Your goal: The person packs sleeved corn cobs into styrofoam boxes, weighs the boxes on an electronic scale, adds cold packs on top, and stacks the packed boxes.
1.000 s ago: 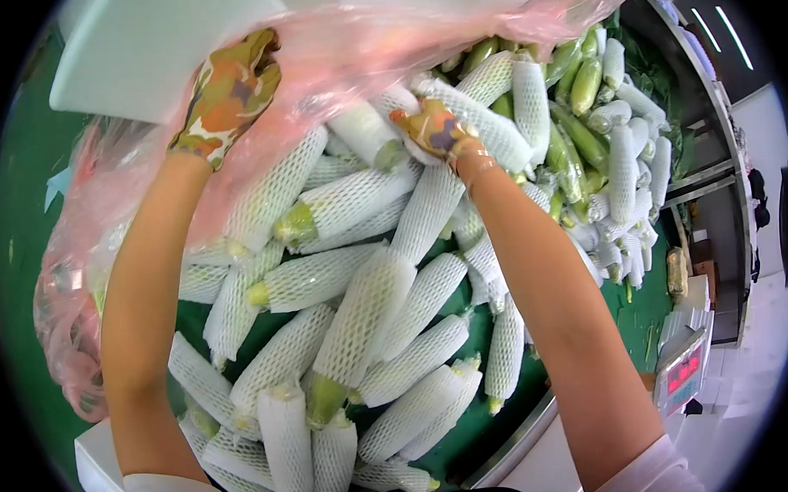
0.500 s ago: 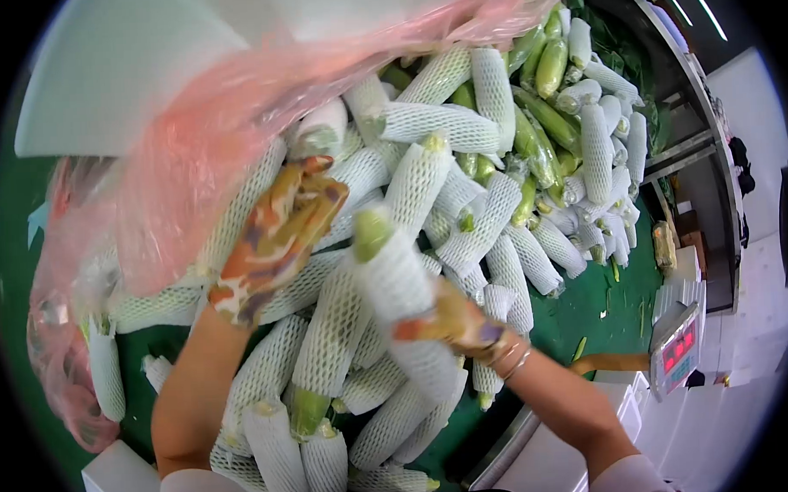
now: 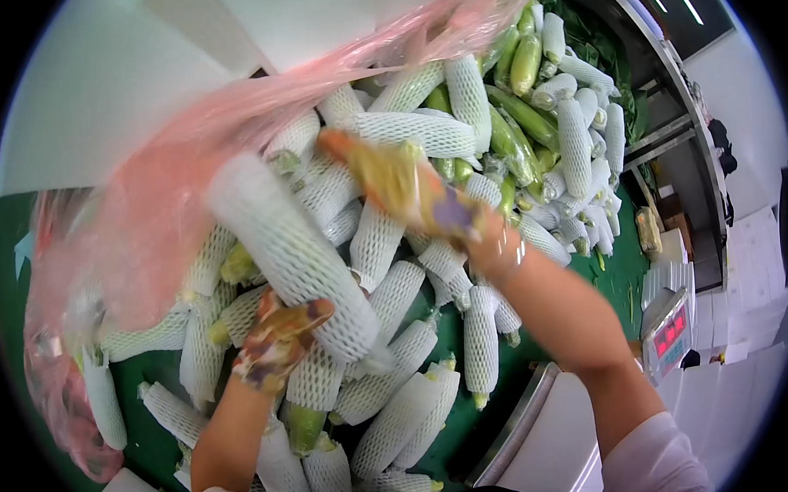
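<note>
My left hand [image 3: 280, 341], in a patterned orange and white glove, is closed around the lower side of a long vegetable in a white foam net sleeve [image 3: 290, 254]. That vegetable is tilted above the pile and blurred by motion. My right hand [image 3: 409, 185], in a yellow and purple glove, is stretched across the pile with fingers extended to the upper left. Its outline is smeared, and no held thing shows in it. Just behind it lies another sleeved vegetable [image 3: 425, 134]. More foam-sleeved vegetables [image 3: 391, 424] lie beneath both hands.
Pink plastic film [image 3: 167, 202] drapes over the pile's left and back, beside white panels [image 3: 102, 91]. Green vegetables in clear wrap [image 3: 512, 142] lie at the upper right. A scale with a red display [image 3: 670, 332] and a metal-edged white box [image 3: 539, 432] stand at right.
My left hand has moved down towards me and now holds a sleeved vegetable. My right hand, which held a sleeved vegetable, has moved up and away over the pile.
</note>
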Available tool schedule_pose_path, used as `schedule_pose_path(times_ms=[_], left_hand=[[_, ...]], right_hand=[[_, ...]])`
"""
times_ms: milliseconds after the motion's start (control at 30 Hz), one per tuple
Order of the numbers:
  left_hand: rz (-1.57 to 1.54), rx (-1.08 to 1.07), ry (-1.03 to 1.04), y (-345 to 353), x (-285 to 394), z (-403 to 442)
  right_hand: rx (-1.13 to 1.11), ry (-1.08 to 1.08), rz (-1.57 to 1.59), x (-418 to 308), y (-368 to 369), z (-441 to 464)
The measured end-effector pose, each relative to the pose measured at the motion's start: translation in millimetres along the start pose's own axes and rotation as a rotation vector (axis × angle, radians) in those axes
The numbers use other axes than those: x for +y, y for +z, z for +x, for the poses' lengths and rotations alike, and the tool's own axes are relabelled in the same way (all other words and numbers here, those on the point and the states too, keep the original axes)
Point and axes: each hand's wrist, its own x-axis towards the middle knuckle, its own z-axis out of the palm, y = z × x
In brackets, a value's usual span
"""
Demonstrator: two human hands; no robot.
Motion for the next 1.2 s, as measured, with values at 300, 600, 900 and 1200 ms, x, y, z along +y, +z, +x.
schedule_pose_path(times_ms=[300,600,900,1200], left_hand=[[-0.274,0.49,0.069,-86.1,-48.4,-26.7],[-0.088,0.529,-0.02,-143.5,-106.6,-39.1],[-0.072,0.454,0.113,-102.6,-63.8,-38.8],[-0.22,0.365,0.038,-39.3,-32.9,-45.0]], right_hand=[[-0.373,0.881,-0.444,28.7,-22.1,8.7],[-0.162,0.596,-0.418,-28.6,19.7,2.8],[-0.08,1.038,0.217,122.9,38.7,4.2],[0.193,1.091,0.457,-103.3,-71.4,-125.9]])
